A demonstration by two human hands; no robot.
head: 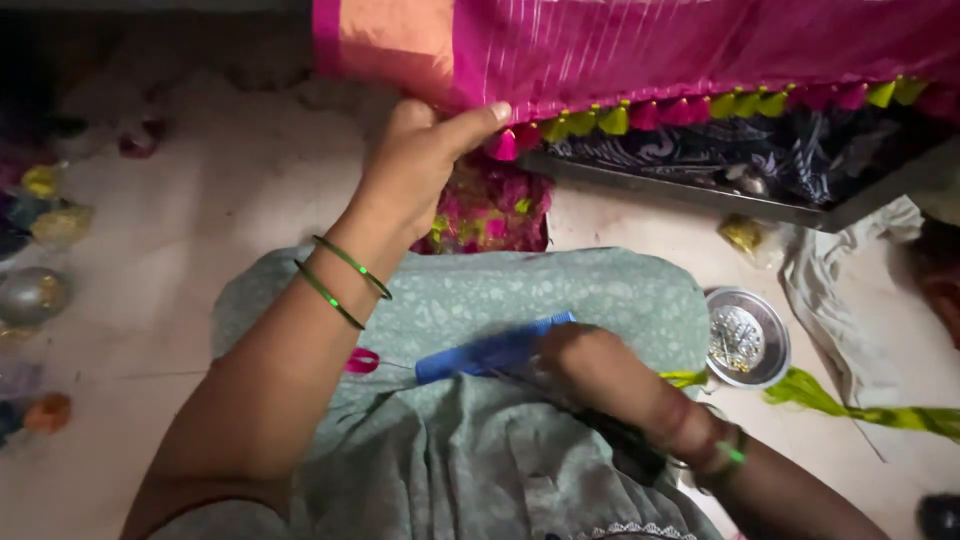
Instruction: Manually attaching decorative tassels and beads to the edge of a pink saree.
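We reach up with our left hand (415, 165), thumb pressed along the hem of a pink cloth (640, 50) that hangs across the top of the view, pinching its edge just beside a row of pink and yellow-green tassels (690, 108). Two green bangles (340, 280) circle that wrist. Our right hand (590, 362) rests low on our lap, fingers curled shut around the end of a blue comb (490, 353) that lies across the grey-green printed garment (520, 300) covering our knees. A small loop of pink thread (362, 361) sits on the same garment, just left of the comb. Beyond the knee, on the pale floor (200, 220), lies a heap of pink and yellow tassel scraps (490, 210). To the right stands a small round steel bowl (748, 338) holding glittering bits, and near it a hank of yellow-green thread (860, 408) trails across the floor. Blurred thread spools (40, 235) line the left edge.
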